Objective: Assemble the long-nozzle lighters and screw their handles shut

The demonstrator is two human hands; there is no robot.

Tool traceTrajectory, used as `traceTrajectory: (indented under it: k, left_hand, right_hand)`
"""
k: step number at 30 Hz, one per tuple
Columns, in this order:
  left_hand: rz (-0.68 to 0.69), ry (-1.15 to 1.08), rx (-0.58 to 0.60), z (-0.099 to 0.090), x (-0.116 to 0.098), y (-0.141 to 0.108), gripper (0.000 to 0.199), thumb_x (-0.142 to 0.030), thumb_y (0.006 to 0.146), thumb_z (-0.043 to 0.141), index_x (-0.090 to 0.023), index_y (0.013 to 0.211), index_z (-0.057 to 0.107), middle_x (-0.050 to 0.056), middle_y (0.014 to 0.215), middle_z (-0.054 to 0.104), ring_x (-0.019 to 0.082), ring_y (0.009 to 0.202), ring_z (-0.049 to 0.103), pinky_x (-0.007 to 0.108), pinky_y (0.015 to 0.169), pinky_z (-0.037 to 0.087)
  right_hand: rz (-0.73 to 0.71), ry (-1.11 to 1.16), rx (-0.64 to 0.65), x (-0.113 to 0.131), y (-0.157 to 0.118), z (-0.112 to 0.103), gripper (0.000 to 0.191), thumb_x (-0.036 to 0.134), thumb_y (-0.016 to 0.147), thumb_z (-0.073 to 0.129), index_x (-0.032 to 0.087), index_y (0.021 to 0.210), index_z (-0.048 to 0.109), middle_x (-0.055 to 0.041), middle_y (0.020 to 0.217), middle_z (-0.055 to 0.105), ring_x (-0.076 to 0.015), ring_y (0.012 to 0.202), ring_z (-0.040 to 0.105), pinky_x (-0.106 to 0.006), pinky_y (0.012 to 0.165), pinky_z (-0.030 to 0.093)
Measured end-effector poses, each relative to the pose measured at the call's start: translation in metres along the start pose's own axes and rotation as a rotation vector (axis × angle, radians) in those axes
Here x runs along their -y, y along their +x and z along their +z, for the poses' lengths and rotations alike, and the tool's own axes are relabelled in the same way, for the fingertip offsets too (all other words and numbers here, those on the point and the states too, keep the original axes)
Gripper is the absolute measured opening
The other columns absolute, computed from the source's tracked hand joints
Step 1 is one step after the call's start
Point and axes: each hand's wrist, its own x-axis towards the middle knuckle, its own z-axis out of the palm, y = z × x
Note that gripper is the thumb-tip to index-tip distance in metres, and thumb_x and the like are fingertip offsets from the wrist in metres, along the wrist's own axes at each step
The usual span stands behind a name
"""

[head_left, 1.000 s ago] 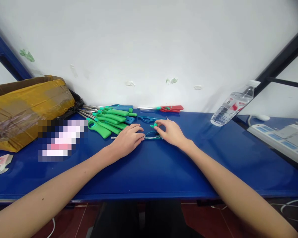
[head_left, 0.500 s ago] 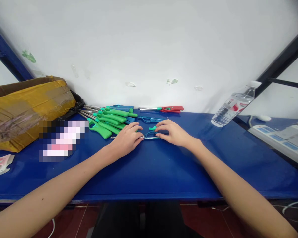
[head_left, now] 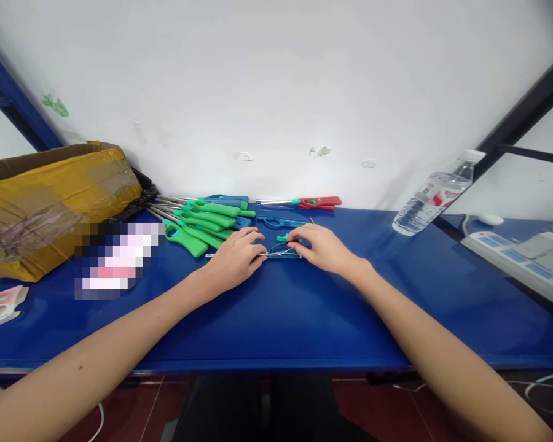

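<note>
A blue lighter handle shell (head_left: 283, 252) lies on the blue table between my hands, with its long metal tube reaching left. My left hand (head_left: 237, 255) rests over the tube, thumb and fingertips closed on the lighter where tube and handle meet. A thin pale strand runs over the shell towards my right hand (head_left: 322, 247). The right thumb and fingers are pinched together above the shell's right part; what they hold is too small to make out. A teal trigger piece (head_left: 282, 238) shows just beyond the right fingertips.
Several green lighters (head_left: 203, 224) are piled left of my hands. Red lighters (head_left: 320, 202) and another blue shell (head_left: 283, 221) lie behind. A taped cardboard box (head_left: 59, 209) stands left; a water bottle (head_left: 431, 196) and a power strip (head_left: 520, 264) are right.
My right thumb and fingers have closed together and shifted slightly at the shell, and the thin strand now shows more clearly. My left hand has stayed in place.
</note>
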Motion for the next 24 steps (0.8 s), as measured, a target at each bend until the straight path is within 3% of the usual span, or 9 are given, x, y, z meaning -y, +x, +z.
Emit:
traceTrajectory:
  k: [12,17,24]
  left_hand:
    - [0.009,-0.104,0.036,-0.007,0.003,0.004,0.021,-0.023,0.095,0.057,-0.018,0.1,0.076,0.008,0.105,0.072,0.025,0.104,0.064,0.038,0.094,0.05]
    - [0.076,-0.118,0.04,-0.008,0.006,0.004,0.019,-0.021,0.094,0.059,-0.019,0.102,0.076,0.007,0.101,0.074,0.026,0.108,0.063,0.039,0.098,0.047]
    - [0.058,-0.112,0.059,-0.011,0.006,0.005,0.021,-0.021,0.096,0.057,-0.018,0.106,0.075,0.008,0.099,0.073,0.023,0.095,0.065,0.035,0.084,0.049]
  right_hand:
    - [-0.018,0.146,-0.09,0.003,0.001,0.001,0.017,0.027,0.095,0.054,0.021,0.104,0.068,-0.0055,0.104,0.074,-0.0194,0.091,0.068,-0.032,0.082,0.051]
    - [-0.036,0.165,-0.141,0.001,0.0,0.005,0.017,0.025,0.095,0.054,0.02,0.106,0.067,-0.0079,0.106,0.073,-0.0201,0.092,0.067,-0.034,0.08,0.052]
    - [-0.031,0.146,-0.136,0.003,0.0,0.002,0.019,0.024,0.096,0.053,0.02,0.109,0.066,-0.0078,0.109,0.072,-0.0199,0.092,0.068,-0.034,0.082,0.053]
